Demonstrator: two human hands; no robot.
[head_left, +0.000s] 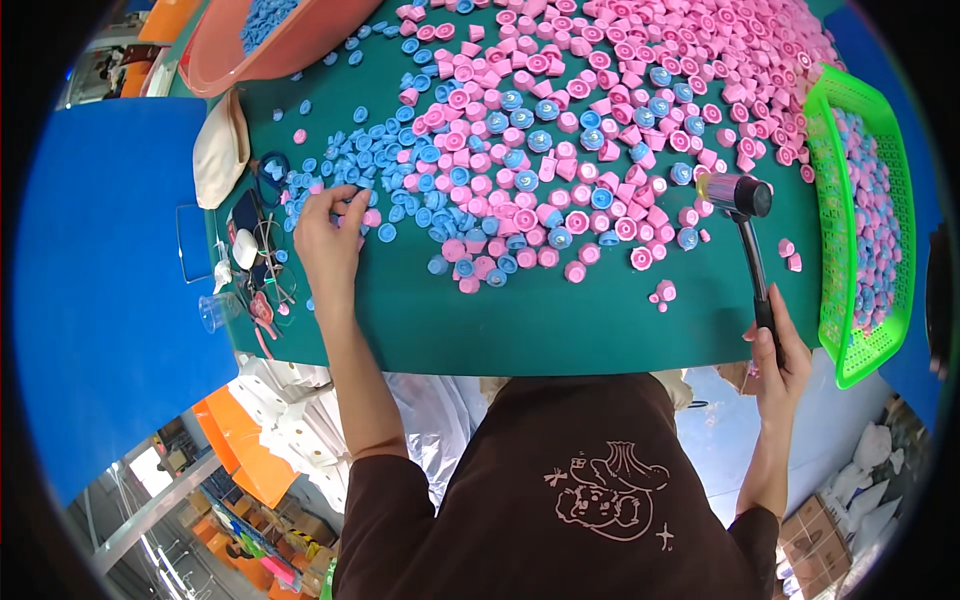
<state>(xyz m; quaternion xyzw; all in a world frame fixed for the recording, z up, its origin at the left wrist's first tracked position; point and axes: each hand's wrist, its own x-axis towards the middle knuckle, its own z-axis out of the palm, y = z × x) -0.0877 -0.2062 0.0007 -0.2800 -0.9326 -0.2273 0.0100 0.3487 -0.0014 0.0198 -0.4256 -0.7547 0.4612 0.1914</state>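
Observation:
My right hand (pixel 779 348) grips the black handle of a mallet (pixel 755 255) at the table's right. Its head has a black face on one end and a yellowish one on the other, and is raised beside the pink pieces. My left hand (pixel 332 235) reaches to the edge of a heap of small blue plastic caps (pixel 365 150). Its fingers are pinched together, with a small blue plastic cap (pixel 362 196) at the tips, partly hidden. Many pink cup-shaped plastic pieces (pixel 525 218) spread across the middle, some with blue caps set into them.
A green basket (pixel 838 355) of pink and blue pieces stands at the right edge. A salmon-coloured tub (pixel 215 65) holds blue caps at the back left. Along the left edge lie a cream pouch (pixel 220 150), pliers (pixel 263 310), a clear cup (pixel 213 313) and cables. The tabletop (pixel 440 330) is green.

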